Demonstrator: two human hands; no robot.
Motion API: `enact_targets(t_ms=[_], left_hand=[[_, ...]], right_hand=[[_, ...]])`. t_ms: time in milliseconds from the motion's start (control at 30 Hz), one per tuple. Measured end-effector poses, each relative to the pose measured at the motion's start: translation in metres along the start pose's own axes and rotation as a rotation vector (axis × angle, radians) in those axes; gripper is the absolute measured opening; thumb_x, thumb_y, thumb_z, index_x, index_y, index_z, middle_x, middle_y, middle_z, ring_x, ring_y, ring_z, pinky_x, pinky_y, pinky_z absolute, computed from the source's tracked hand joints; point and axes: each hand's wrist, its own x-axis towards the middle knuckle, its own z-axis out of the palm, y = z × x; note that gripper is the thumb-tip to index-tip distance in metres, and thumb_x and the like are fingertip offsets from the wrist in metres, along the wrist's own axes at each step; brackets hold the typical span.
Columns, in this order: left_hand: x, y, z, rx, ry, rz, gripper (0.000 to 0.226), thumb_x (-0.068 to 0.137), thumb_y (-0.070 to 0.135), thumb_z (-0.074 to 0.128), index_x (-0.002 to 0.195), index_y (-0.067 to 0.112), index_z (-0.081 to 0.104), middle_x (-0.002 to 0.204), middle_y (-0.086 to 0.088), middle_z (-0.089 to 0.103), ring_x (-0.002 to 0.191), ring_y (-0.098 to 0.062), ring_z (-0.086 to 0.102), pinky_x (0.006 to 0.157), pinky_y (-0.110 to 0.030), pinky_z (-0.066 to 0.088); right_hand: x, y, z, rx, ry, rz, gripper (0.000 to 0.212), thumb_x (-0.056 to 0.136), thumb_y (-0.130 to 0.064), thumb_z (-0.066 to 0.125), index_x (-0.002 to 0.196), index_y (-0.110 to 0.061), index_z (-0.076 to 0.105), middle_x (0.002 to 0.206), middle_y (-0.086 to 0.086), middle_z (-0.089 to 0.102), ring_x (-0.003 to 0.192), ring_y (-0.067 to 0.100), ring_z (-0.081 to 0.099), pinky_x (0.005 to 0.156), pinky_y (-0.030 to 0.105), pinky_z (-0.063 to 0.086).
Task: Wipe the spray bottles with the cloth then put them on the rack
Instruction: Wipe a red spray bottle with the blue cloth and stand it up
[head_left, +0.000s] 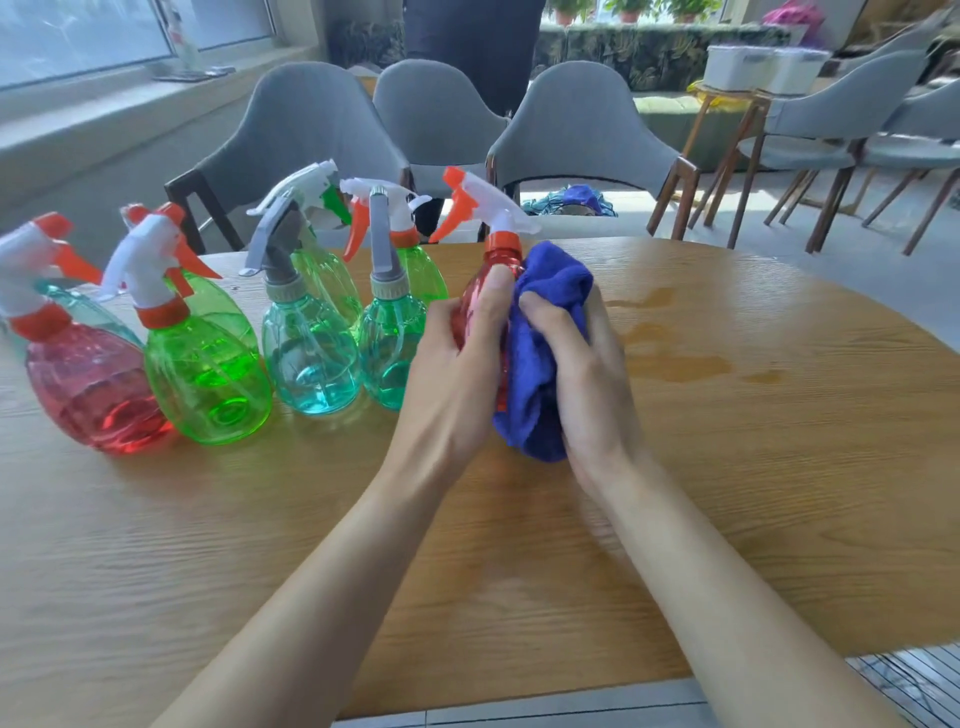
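Wooden table, pale grain, rounded at the far edge; on its left half a cluster of spray bottles, all standing on their bases; front row from the left: red bottle, green bottle, teal bottle with grey trigger, second teal bottle, each just beside the next; behind, partly hidden: rear teal bottle, rear green bottle, second rear green bottle; on the right half, darker wet-looking patches.
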Motion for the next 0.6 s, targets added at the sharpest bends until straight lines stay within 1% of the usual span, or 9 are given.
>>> enact_targets(t_ms=[100, 167, 233, 300, 333, 400, 467, 533, 600], left_hand=[[-0.005, -0.001, -0.001, -0.090, -0.048, 0.018, 0.062, 0.085, 0.076, 0.062, 0.111, 0.020, 0.066, 0.088, 0.017, 0.071, 0.081, 0.001, 0.070, 0.073, -0.022, 0.055], [-0.009, -0.001, 0.000, -0.093, -0.097, 0.027, 0.057, 0.090, 0.073, 0.067, 0.113, 0.021, 0.067, 0.089, 0.018, 0.070, 0.084, 0.000, 0.068, 0.076, -0.022, 0.054], [-0.011, 0.000, 0.002, -0.119, -0.141, 0.023, 0.056, 0.089, 0.070, 0.066, 0.118, 0.021, 0.066, 0.097, 0.015, 0.072, 0.092, -0.005, 0.071, 0.084, -0.032, 0.056], [-0.011, 0.009, 0.007, -0.192, -0.147, -0.003, 0.062, 0.091, 0.068, 0.067, 0.129, 0.020, 0.065, 0.111, 0.010, 0.070, 0.107, -0.016, 0.073, 0.101, -0.050, 0.057], [-0.012, 0.014, 0.009, -0.235, -0.137, -0.029, 0.064, 0.095, 0.065, 0.065, 0.137, 0.018, 0.062, 0.119, 0.008, 0.064, 0.115, -0.020, 0.070, 0.109, -0.052, 0.053], [-0.006, 0.014, 0.007, -0.241, -0.067, -0.027, 0.067, 0.096, 0.066, 0.063, 0.136, 0.012, 0.063, 0.116, 0.004, 0.063, 0.105, -0.012, 0.069, 0.095, -0.035, 0.056], [0.002, 0.002, -0.002, -0.156, 0.006, 0.030, 0.057, 0.096, 0.067, 0.065, 0.122, 0.016, 0.066, 0.099, 0.012, 0.074, 0.089, -0.005, 0.072, 0.084, -0.029, 0.056], [0.003, -0.005, -0.009, -0.105, 0.008, 0.038, 0.042, 0.102, 0.060, 0.062, 0.116, 0.020, 0.064, 0.085, 0.023, 0.073, 0.080, 0.004, 0.069, 0.076, -0.018, 0.053], [0.001, -0.008, -0.008, -0.044, -0.047, 0.045, 0.036, 0.103, 0.055, 0.061, 0.114, 0.020, 0.063, 0.077, 0.028, 0.068, 0.072, 0.009, 0.064, 0.066, -0.011, 0.048]], right_hand=[[0.007, -0.005, -0.003, 0.132, -0.025, 0.078, 0.031, 0.097, -0.035, 0.066, 0.118, -0.013, 0.070, 0.110, 0.021, 0.071, 0.105, 0.040, 0.069, 0.107, 0.060, 0.052], [0.010, -0.010, -0.009, 0.322, -0.076, 0.206, 0.041, 0.100, -0.039, 0.061, 0.124, -0.006, 0.070, 0.110, 0.018, 0.072, 0.103, 0.034, 0.070, 0.101, 0.054, 0.057], [0.011, -0.010, -0.014, 0.393, -0.113, 0.249, 0.045, 0.103, -0.042, 0.056, 0.122, -0.005, 0.072, 0.111, 0.016, 0.074, 0.102, 0.030, 0.072, 0.094, 0.045, 0.059], [0.009, -0.008, -0.010, 0.380, -0.107, 0.223, 0.047, 0.104, -0.043, 0.055, 0.124, -0.004, 0.072, 0.120, 0.020, 0.074, 0.112, 0.035, 0.072, 0.102, 0.049, 0.057], [0.008, -0.005, -0.005, 0.330, -0.090, 0.186, 0.047, 0.103, -0.044, 0.057, 0.128, -0.006, 0.071, 0.127, 0.023, 0.072, 0.121, 0.040, 0.068, 0.110, 0.054, 0.052], [0.002, 0.003, 0.003, 0.134, -0.051, 0.088, 0.037, 0.099, -0.045, 0.062, 0.127, -0.023, 0.070, 0.132, 0.016, 0.071, 0.128, 0.036, 0.065, 0.116, 0.057, 0.046], [-0.004, 0.006, 0.006, -0.042, -0.053, 0.018, 0.025, 0.098, -0.045, 0.060, 0.121, -0.038, 0.064, 0.124, -0.002, 0.073, 0.120, 0.016, 0.068, 0.111, 0.042, 0.049], [-0.004, 0.004, 0.005, -0.100, -0.075, 0.021, 0.026, 0.098, -0.047, 0.059, 0.122, -0.040, 0.063, 0.120, -0.008, 0.073, 0.117, 0.009, 0.068, 0.110, 0.039, 0.048], [0.003, -0.002, 0.002, -0.023, -0.044, 0.073, 0.031, 0.100, -0.044, 0.062, 0.127, -0.030, 0.068, 0.123, 0.002, 0.076, 0.120, 0.021, 0.070, 0.112, 0.049, 0.050]])
